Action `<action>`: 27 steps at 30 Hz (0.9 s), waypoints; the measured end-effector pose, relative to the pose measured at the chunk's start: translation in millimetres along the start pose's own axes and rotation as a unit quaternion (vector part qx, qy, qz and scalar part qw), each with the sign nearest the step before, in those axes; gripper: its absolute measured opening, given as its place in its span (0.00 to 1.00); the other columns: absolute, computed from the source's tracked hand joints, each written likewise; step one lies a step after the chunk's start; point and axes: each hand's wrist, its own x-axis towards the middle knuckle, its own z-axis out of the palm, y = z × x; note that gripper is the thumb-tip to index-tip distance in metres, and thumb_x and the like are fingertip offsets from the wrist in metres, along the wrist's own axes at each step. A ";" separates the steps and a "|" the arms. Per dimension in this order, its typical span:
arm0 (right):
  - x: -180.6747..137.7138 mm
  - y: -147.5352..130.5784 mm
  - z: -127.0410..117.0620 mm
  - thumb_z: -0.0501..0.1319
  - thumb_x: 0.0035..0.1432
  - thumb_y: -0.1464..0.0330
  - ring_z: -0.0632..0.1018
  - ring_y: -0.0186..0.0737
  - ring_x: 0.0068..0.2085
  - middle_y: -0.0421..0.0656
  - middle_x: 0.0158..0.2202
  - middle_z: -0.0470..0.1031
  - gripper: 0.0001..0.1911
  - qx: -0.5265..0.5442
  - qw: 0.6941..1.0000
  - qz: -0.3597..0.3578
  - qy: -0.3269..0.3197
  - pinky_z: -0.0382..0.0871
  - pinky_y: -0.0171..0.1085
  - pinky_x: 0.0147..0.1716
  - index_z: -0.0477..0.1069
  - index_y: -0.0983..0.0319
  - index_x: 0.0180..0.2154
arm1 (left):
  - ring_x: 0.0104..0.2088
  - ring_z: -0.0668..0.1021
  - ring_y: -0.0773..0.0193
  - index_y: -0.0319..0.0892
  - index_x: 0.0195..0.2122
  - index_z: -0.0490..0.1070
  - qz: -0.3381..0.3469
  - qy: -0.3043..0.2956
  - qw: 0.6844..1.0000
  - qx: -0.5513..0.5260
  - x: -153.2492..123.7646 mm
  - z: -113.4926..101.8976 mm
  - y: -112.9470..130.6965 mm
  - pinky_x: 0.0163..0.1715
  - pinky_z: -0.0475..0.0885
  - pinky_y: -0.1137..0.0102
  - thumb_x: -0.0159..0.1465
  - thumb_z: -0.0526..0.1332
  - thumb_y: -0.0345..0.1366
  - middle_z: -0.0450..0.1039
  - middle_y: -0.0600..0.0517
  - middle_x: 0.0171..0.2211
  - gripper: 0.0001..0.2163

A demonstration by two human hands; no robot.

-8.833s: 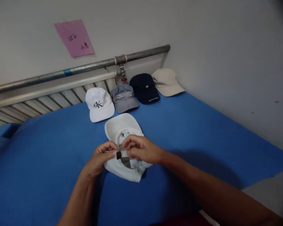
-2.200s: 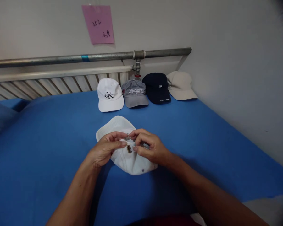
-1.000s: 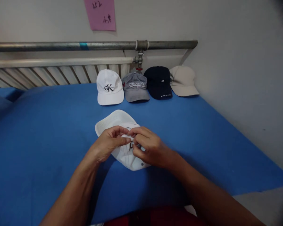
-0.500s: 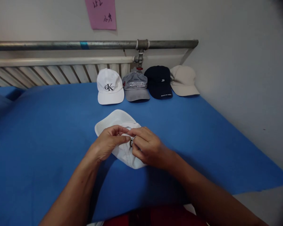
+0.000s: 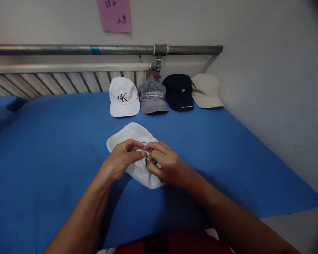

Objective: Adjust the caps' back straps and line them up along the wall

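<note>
A white baseball cap (image 5: 131,133) lies on the blue-covered table, its brim toward the far left and its back opening toward me. My left hand (image 5: 121,158) pinches the cap's rear edge between thumb and fingers. From the right, my right hand (image 5: 167,163) grips the cap's back strap at the same spot, fingertips close to those of the left. A small dark part of the strap or its fastening shows between the hands. The fingers hide most of the strap.
Behind, in a row, stand a white cap (image 5: 124,97), a grey cap (image 5: 153,97), a black cap (image 5: 178,92) and a beige cap (image 5: 207,91). A radiator (image 5: 69,82) and metal pipe (image 5: 127,50) run along the wall. Blue cloth (image 5: 55,148) covers the table.
My right hand's fingers have shifted slightly at the strap, the thumb and index finger spreading a little. My left hand and the cap have stayed nearly in place.
</note>
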 end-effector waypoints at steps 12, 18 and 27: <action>2.1 4.7 -16.5 0.58 0.60 0.74 0.74 0.40 0.48 0.48 0.45 0.73 0.05 0.095 0.991 0.060 -0.075 0.69 0.40 0.48 0.70 0.62 0.38 | 0.27 0.73 0.72 0.39 0.32 0.74 0.008 -0.007 1.000 0.015 -1.3 -7.0 1.2 0.28 0.66 0.76 0.49 0.71 0.33 0.73 0.56 0.26 0.11; 3.0 6.1 -20.8 0.62 0.58 0.71 0.76 0.35 0.38 0.42 0.38 0.76 0.07 0.128 0.968 0.176 -0.120 0.68 0.34 0.40 0.70 0.62 0.41 | 0.26 0.73 0.73 0.39 0.34 0.74 0.017 -0.023 0.999 0.013 -1.4 -9.9 0.6 0.28 0.65 0.77 0.50 0.72 0.33 0.73 0.56 0.27 0.11; -2.5 3.4 -8.7 0.61 0.58 0.72 0.75 0.36 0.37 0.41 0.35 0.76 0.03 0.104 0.981 0.146 -0.077 0.67 0.35 0.40 0.70 0.61 0.37 | 0.28 0.71 0.74 0.40 0.33 0.74 0.032 -0.042 0.998 0.028 -3.2 -9.5 1.0 0.29 0.64 0.77 0.50 0.71 0.31 0.71 0.57 0.28 0.10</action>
